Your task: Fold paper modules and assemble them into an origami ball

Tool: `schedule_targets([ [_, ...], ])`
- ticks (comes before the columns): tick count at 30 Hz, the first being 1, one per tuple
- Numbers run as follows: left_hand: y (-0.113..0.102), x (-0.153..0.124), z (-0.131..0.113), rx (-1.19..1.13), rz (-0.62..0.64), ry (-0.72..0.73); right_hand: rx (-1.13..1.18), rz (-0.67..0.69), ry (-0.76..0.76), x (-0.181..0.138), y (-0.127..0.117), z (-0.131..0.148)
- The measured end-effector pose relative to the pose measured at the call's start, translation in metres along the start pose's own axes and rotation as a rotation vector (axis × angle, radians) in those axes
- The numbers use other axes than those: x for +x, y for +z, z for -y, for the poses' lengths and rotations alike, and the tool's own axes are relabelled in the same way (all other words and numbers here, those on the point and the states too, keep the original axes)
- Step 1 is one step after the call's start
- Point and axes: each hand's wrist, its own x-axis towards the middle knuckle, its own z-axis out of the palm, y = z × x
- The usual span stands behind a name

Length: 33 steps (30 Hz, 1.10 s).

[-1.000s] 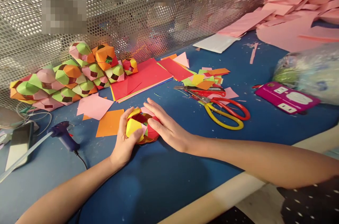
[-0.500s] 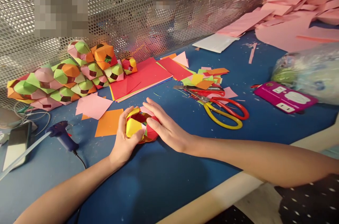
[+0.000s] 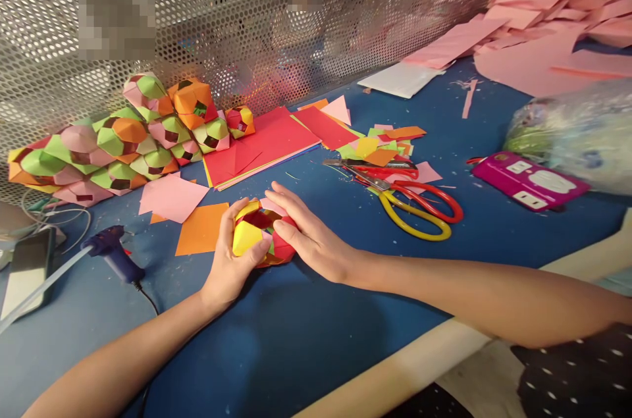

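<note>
Half-curled left hand and flatter right hand hold a round yellow-and-red folded-paper ball, opening upward, inside the worktop edge; grip unchanged.

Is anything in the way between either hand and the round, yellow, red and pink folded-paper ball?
Nothing visible: the left hand grips the folded-paper ball directly, and the right hand rests against its red side. The flat orange paper sheet lies left of the grip, not between.
</note>
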Motion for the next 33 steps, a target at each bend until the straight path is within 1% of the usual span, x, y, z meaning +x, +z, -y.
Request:
schedule_targets([
  [6,-0.001,0.001,-0.001,0.011,0.022,0.031,0.020,-0.014,-0.004,0.000,0.000,0.000],
  [13,0.001,0.000,0.000,-0.028,0.001,-0.008,0.027,-0.001,0.019,0.000,0.003,0.004],
  [16,0.000,-0.001,0.000,-0.063,0.017,-0.028,0.007,0.063,0.032,0.000,-0.003,0.008],
  [21,0.000,-0.001,-0.002,-0.068,0.022,-0.038,0.011,0.307,0.005,0.005,-0.026,0.011],
  [24,0.001,0.000,-0.001,-0.074,0.009,-0.034,-0.077,0.405,-0.022,0.010,-0.040,0.010],
  [28,0.000,0.001,-0.001,-0.052,0.005,-0.029,-0.220,0.430,-0.045,0.014,-0.049,0.012],
  [33,-0.001,0.000,0.001,-0.057,0.010,-0.040,-0.247,0.412,-0.043,0.015,-0.048,0.014],
])
